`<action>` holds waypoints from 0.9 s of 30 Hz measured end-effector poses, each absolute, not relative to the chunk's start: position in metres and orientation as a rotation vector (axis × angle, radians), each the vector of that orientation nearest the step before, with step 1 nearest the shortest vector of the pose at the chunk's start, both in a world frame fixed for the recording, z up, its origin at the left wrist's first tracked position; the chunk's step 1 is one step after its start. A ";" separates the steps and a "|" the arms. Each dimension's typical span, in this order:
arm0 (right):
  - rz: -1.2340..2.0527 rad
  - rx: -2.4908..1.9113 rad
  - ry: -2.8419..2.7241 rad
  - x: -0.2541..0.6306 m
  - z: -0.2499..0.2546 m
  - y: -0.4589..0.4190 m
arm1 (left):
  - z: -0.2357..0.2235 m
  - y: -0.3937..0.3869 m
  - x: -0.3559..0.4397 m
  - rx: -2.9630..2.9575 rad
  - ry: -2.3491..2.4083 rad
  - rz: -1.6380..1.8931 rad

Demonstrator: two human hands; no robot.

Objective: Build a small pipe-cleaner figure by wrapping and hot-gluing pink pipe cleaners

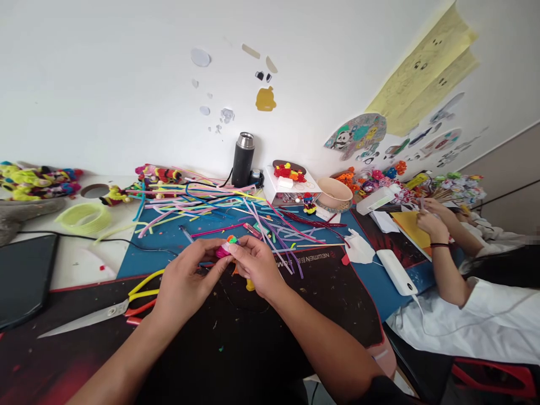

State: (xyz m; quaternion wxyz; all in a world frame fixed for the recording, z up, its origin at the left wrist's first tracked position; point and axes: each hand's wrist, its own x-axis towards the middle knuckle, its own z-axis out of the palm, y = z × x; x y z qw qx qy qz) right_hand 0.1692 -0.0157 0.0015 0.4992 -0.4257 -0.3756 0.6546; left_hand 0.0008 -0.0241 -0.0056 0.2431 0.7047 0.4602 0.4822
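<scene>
Both my hands meet over the black desk mat [329,292]. My left hand [185,278] and my right hand [257,264] pinch a small pink, orange and green pipe-cleaner piece [228,246] between their fingertips. A small yellow bit [250,285] pokes out below my right hand. Behind my hands lies a spread of loose coloured pipe cleaners [219,208] on a blue mat [169,239]. Scissors with yellow handles [101,312] rest to the left of my left hand.
A black flask [243,159], a white box [289,185] and a bowl [334,194] stand by the wall. A dark tablet [23,275] lies at the left. A person in white [476,304] works at the right, hands [432,222] near paper crafts. A white power bank [396,271] lies nearby.
</scene>
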 end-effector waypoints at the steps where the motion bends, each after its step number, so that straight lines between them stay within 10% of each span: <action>1: 1.586 -1.034 -0.909 0.169 0.002 -0.016 | -0.006 -0.024 0.001 1.934 1.265 1.317; 27: 1.613 -0.985 -1.003 0.175 -0.002 -0.020 | -0.003 -0.022 -0.001 1.459 1.405 1.210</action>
